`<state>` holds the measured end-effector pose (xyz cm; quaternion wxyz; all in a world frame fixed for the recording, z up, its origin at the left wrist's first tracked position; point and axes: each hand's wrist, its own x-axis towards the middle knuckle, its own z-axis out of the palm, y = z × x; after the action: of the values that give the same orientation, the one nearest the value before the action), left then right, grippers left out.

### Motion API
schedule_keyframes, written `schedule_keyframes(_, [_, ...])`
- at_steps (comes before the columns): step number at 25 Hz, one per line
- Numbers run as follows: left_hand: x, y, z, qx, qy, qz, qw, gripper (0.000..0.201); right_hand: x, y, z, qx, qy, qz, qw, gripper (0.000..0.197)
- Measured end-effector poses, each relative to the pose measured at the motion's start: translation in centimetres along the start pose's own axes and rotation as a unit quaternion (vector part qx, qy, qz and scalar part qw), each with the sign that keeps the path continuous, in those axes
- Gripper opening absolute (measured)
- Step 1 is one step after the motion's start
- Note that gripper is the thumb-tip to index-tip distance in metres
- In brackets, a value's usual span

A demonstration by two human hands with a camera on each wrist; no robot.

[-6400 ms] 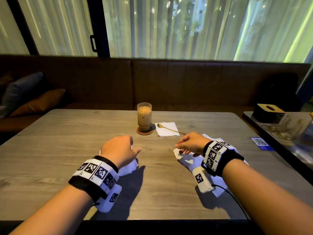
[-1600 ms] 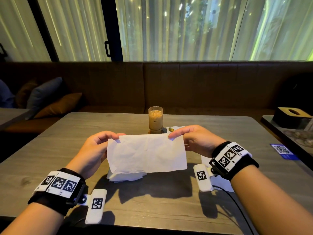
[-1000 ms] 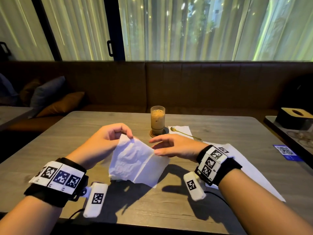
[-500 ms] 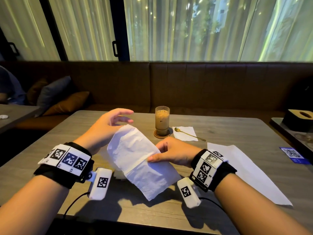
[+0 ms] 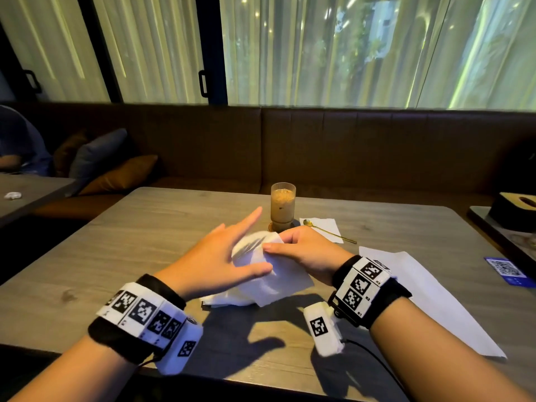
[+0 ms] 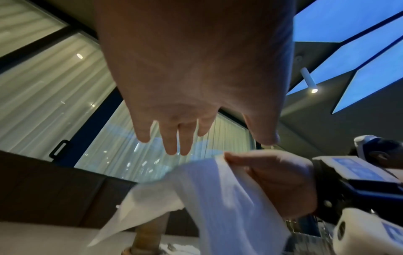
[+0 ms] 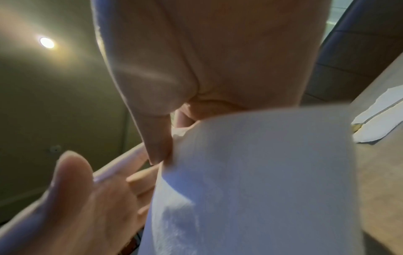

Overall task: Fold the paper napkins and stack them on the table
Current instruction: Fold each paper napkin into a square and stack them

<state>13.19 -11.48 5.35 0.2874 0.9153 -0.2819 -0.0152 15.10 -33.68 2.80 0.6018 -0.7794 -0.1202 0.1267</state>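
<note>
from the head view, the right hand pinches the top corner of a white paper napkin between thumb and curled fingers, raised just above the bench. the left hand is spread flat, fingers straight, against the napkin's left side. the left wrist view shows the napkin drooping below the pinch; the right wrist view shows mostly blurred white paper. the grey wood-grain bench carries an iced coffee glass, a gold spoon and a large flat napkin at right. brown booth seating and curtained windows lie behind. the held napkin's long axis slants from far left to near right.
</note>
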Motion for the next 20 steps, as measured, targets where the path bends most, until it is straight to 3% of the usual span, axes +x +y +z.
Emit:
schedule_keyframes(3, [0.2,-1.1,2.1,-0.123,-0.025,0.024,0.992,0.088,-0.4,-0.4,0.4,0.009,-0.030,-0.019,0.999,0.029])
schedule_keyframes(6, [0.4,-2.1,2.8,-0.174,0.002,0.043,0.984,0.047,-0.6,-0.6,0.2,0.005,-0.061,-0.018,0.998,0.032])
schedule_keyframes(10, [0.4,-2.9,2.5,-0.234,0.047,-0.016,0.971,0.014,-0.8,-0.7,-0.4,0.029,-0.051,-0.009,0.998,0.030])
schedule_keyframes(14, [0.1,-3.5,1.8,-0.268,0.037,-0.070,0.960,0.017,-0.6,-0.8,-0.7,0.021,0.042,-0.007,0.999,0.023])
schedule_keyframes(16, [0.1,-3.8,1.3,-0.266,0.013,-0.083,0.960,0.027,-0.3,-0.4,-0.4,0.010,0.065,0.002,0.998,0.031])
schedule_keyframes(18, [0.1,-4.0,0.8,-0.259,-0.005,-0.096,0.961,0.033,0.1,-0.2,0.4,0.028,0.021,0.036,0.999,0.049])
schedule_keyframes(20, [0.2,-4.2,0.4,-0.258,-0.016,-0.108,0.960,0.033,0.4,-0.1,1.6,0.064,-0.032,0.060,0.996,0.055])
